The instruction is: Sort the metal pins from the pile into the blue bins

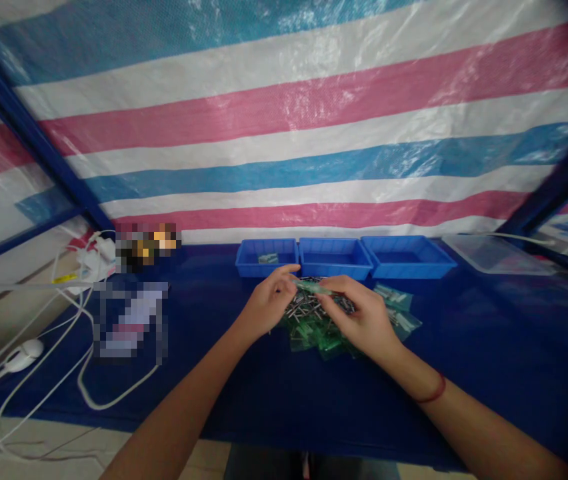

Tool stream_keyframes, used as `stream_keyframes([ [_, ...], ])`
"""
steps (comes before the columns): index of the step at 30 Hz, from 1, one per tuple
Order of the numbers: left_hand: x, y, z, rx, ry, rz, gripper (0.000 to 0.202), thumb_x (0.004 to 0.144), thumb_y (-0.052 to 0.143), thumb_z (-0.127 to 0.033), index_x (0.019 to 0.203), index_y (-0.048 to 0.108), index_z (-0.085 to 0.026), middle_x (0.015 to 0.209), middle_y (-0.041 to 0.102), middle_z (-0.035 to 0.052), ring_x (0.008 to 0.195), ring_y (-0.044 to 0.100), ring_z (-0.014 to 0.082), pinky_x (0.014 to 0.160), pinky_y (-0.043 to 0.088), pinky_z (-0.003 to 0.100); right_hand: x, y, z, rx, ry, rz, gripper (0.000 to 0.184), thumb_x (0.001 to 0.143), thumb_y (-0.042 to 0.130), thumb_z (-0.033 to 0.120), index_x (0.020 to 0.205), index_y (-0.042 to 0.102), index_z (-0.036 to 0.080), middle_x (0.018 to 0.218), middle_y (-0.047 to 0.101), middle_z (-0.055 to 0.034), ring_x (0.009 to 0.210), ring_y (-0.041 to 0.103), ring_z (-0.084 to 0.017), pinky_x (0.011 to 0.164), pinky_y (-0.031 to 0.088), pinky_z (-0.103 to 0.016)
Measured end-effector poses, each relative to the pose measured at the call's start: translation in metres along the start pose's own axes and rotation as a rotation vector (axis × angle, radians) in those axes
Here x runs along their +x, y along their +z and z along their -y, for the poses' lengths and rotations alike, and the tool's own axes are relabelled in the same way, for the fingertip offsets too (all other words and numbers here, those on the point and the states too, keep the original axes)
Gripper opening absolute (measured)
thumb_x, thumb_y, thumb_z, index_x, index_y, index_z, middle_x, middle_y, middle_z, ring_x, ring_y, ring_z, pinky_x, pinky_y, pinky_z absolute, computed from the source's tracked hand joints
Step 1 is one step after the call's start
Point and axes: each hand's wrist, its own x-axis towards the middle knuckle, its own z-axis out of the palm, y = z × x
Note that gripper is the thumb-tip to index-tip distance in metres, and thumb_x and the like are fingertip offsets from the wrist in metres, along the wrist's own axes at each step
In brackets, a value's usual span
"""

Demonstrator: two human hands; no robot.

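Observation:
Between my two hands a small clear greenish plastic bag is stretched sideways. My left hand pinches its left end with thumb and fingers. At its right end, my right hand closes thumb and fingers on it. Below and behind the bag lies a pile of short metal pins or rivets, partly hidden by my hands. Several green-tinted plastic bags lie in front of the pile. More small bags with silvery pieces inside rest to the right of my right hand.
Three blue bins stand in a row behind the pile: a left bin holding a small bag, a middle bin and a right bin. A translucent lid lies at the right. White cables and a power strip occupy the left.

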Motion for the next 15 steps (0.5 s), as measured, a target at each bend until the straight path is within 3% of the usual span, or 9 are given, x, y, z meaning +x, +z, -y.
stream_keyframes([
  [2, 0.0021, -0.0005, 0.0041, -0.148, -0.142, 0.010, 0.069, 0.086, 0.033, -0.070, 0.122, 0.058, -0.016, 0.080, 0.067, 0.0061, 0.052, 0.051, 0.0105, 0.047, 0.035, 0.023, 0.0030, -0.0022, 0.0024, -0.033, -0.117, 0.003, 0.016, 0.085, 0.056, 0.017, 0.096, 0.066, 0.022, 0.099, 0.069, -0.0074, 0.094, 0.065, -0.020, 0.084, 0.052, -0.035],
  [3, 0.0025, -0.0005, 0.0047, -0.211, -0.200, 0.039, 0.067, 0.086, 0.035, -0.069, 0.121, 0.059, -0.016, 0.080, 0.067, 0.0061, 0.051, 0.051, 0.0099, 0.047, 0.035, 0.023, 0.0040, -0.0025, 0.0032, -0.031, -0.156, 0.016, 0.018, 0.086, 0.054, 0.016, 0.098, 0.067, 0.023, 0.102, 0.069, -0.0078, 0.097, 0.064, -0.020, 0.086, 0.052, -0.035],
  [6, 0.0010, 0.0012, 0.0013, -0.316, -0.271, 0.106, 0.054, 0.077, 0.065, -0.054, 0.118, 0.061, -0.018, 0.096, 0.069, 0.0069, 0.068, 0.060, 0.0122, 0.057, 0.042, 0.022, 0.0044, -0.0010, 0.0035, -0.032, -0.167, 0.030, 0.021, 0.087, 0.052, 0.017, 0.099, 0.068, 0.024, 0.106, 0.068, -0.0080, 0.100, 0.063, -0.019, 0.087, 0.051, -0.036],
  [10, -0.0014, 0.0054, -0.0048, -0.301, -0.219, -0.004, 0.052, 0.070, 0.075, -0.043, 0.113, 0.062, -0.017, 0.098, 0.070, 0.0060, 0.080, 0.064, 0.0160, 0.069, 0.047, 0.025, 0.0014, 0.0021, 0.0037, 0.039, 0.163, -0.037, 0.025, 0.089, 0.052, 0.032, 0.110, 0.061, 0.021, 0.097, 0.068, -0.0076, 0.073, 0.064, -0.016, 0.065, 0.053, -0.030],
  [13, -0.0012, 0.0061, -0.0030, -0.251, -0.119, -0.093, 0.036, 0.073, 0.072, -0.041, 0.096, 0.065, -0.015, 0.089, 0.070, 0.0046, 0.080, 0.065, 0.0170, 0.075, 0.049, 0.029, 0.0007, 0.0050, 0.0066, 0.253, 0.434, 0.060, 0.035, 0.091, 0.045, 0.048, 0.104, 0.058, 0.018, 0.071, 0.064, -0.0019, 0.050, 0.055, -0.011, 0.045, 0.044, -0.023],
  [15, -0.0014, 0.0049, -0.0005, -0.156, -0.023, -0.128, 0.028, 0.075, 0.071, -0.040, 0.088, 0.065, -0.016, 0.086, 0.070, 0.0046, 0.081, 0.065, 0.0176, 0.077, 0.050, 0.031, 0.0021, 0.0075, 0.0105, 0.432, 0.577, 0.142, 0.045, 0.091, 0.036, 0.057, 0.097, 0.056, 0.018, 0.064, 0.061, -0.0009, 0.045, 0.052, -0.011, 0.037, 0.038, -0.022],
])
